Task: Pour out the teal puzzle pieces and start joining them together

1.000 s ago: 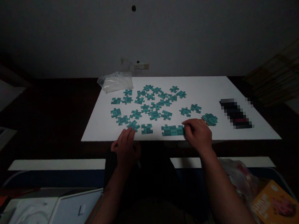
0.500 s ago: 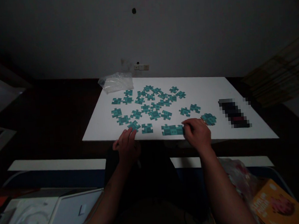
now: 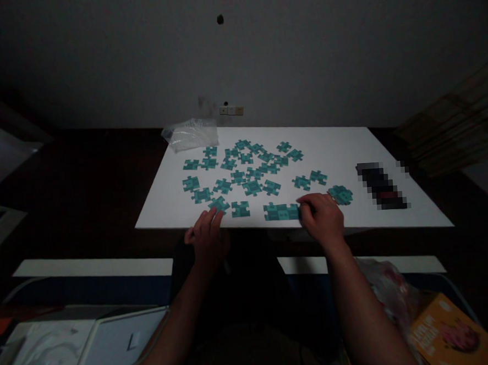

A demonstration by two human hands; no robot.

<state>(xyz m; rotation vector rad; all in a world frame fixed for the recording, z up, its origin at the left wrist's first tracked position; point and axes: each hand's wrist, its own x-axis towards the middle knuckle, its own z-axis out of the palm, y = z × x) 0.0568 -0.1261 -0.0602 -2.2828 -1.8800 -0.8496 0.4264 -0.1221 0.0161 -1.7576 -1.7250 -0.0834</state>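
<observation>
Teal jigsaw puzzle pieces (image 3: 238, 177) lie scattered across a white table (image 3: 167, 209), most of them loose and apart, as a seated person works along the near edge. The person's right hand (image 3: 321, 219) curls over the right end of a joined row of pieces (image 3: 281, 212), its fingertips on the row's end; whether they pinch it or only press down cannot be told from this view. The left hand (image 3: 208, 241), fingers loosely spread, rests its fingertips on a single piece (image 3: 219, 204) close to the edge. Another piece (image 3: 240, 209) lies between that hand and the row, and a small interlocked cluster (image 3: 340, 195) sits just beyond the right hand.

Fitting pieces together appears to be the step in hand. Any further join would call for matching a tab to a socket along the row and pressing the pieces flat.

A clear plastic bag (image 3: 190, 134) lies at the table's far corner. A pixelated dark object (image 3: 380, 185) lies to the right, and an orange box (image 3: 455, 332) sits low at right, off the table.
</observation>
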